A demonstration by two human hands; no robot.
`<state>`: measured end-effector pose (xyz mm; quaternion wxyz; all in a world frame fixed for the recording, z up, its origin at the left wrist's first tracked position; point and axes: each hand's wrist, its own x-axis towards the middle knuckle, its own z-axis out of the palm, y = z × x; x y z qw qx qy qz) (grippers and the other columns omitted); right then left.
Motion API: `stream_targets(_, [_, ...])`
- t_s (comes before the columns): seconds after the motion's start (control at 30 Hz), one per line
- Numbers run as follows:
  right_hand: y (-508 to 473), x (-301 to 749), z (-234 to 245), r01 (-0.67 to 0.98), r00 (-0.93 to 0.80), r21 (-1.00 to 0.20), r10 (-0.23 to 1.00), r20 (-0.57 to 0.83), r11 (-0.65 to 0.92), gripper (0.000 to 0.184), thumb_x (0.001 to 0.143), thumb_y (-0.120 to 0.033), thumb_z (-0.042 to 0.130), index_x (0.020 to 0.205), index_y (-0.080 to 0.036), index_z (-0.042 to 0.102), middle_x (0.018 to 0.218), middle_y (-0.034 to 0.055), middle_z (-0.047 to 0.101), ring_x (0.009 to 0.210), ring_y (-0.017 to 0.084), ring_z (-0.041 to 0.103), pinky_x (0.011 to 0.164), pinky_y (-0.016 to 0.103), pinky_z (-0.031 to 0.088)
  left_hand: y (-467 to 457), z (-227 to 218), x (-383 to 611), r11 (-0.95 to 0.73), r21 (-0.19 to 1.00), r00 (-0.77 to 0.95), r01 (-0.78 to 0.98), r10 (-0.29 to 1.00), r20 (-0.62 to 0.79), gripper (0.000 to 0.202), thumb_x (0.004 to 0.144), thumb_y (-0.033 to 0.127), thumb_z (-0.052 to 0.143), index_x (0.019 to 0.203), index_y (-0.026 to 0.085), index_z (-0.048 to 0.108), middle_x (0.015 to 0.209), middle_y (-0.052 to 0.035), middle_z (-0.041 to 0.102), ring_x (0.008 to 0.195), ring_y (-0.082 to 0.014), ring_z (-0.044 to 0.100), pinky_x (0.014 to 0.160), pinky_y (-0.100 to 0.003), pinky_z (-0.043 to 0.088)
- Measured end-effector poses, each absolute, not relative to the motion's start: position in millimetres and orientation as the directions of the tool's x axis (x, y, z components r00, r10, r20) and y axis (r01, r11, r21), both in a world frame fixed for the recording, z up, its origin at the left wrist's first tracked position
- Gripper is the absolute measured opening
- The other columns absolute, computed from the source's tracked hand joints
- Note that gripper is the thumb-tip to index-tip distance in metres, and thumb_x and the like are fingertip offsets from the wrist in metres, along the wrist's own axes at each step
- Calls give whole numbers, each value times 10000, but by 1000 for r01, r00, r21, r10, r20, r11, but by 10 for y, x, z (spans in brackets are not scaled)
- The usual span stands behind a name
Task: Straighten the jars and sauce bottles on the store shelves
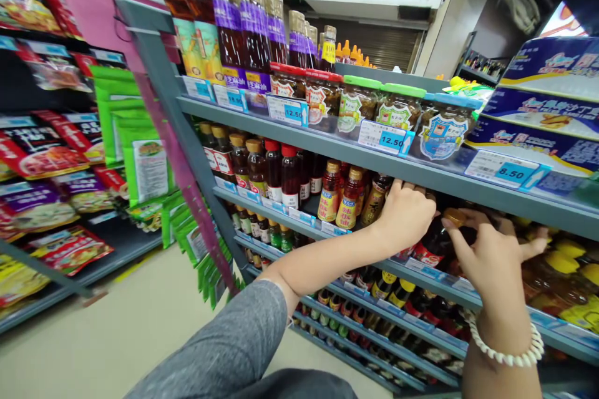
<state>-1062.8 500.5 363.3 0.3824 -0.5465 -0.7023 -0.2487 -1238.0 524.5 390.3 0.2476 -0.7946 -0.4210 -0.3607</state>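
My left hand (408,215) reaches into the middle shelf, just under the upper shelf board. Its fingers are bent, and the tips are hidden, so I cannot see what they grip. Beside it stands a dark bottle with a gold-brown label (375,201). My right hand (491,255), with a white bead bracelet (508,354) at the wrist, has its thumb and fingers around the gold cap of a dark bottle (453,218). The body of a dark bottle with a red label (428,249) shows between the two hands.
Jars with coloured lids (358,103) and price tags line the upper shelf (327,143). Sauce bottles (349,199) stand left of my hands, yellow-capped bottles (561,262) right. Purple-blue boxes (543,106) are stacked at right. Green packets (145,156) hang at the shelf's left end.
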Motion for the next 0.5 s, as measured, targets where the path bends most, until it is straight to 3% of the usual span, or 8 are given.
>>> stream_targets(0.17, [5002, -10519, 3706, 957, -130, -62, 613, 779, 282, 915, 956, -844, 143, 966, -117, 698, 788, 116, 439, 1135, 275, 351, 1033, 500, -36, 5246, 3934, -12537, -631, -131, 523, 764, 488, 699, 256, 938, 251, 464, 1067, 196, 678, 1039, -42, 643, 1070, -262, 505, 966, -433, 302])
stream_targets(0.27, [5101, -10465, 3797, 964, -101, -84, 644, 758, 251, 992, 930, -899, 97, 1055, -107, 682, 917, 125, 461, 1045, 282, 386, 1021, 517, 54, 5252, 3908, -12685, -729, -70, 559, 681, 457, 692, 334, 962, 219, 414, 1230, 231, 612, 1206, 15, 608, 1181, -233, 444, 1006, -414, 290])
stream_targets(0.37, [5338, -10496, 3895, 968, -119, -66, 672, 731, 243, 961, 924, -792, 32, 1150, -87, 645, 1073, 144, 430, 1111, 232, 362, 1111, 430, 140, 5261, 3832, -12867, -820, 26, 547, 572, 405, 733, 393, 953, 138, 382, 1296, 224, 554, 1332, 59, 535, 1276, -188, 362, 1062, -371, 262])
stream_targets(0.5, [5732, -10597, 3951, 960, -233, 20, 754, 615, 281, 874, 819, -714, 118, 1052, -36, 617, 1016, 178, 412, 1120, 178, 352, 1126, 335, 251, 5300, 3712, -13033, -774, 78, 411, 628, 416, 811, 379, 937, 127, 398, 1267, 213, 563, 1295, 40, 554, 1204, -186, 401, 1074, -373, 268])
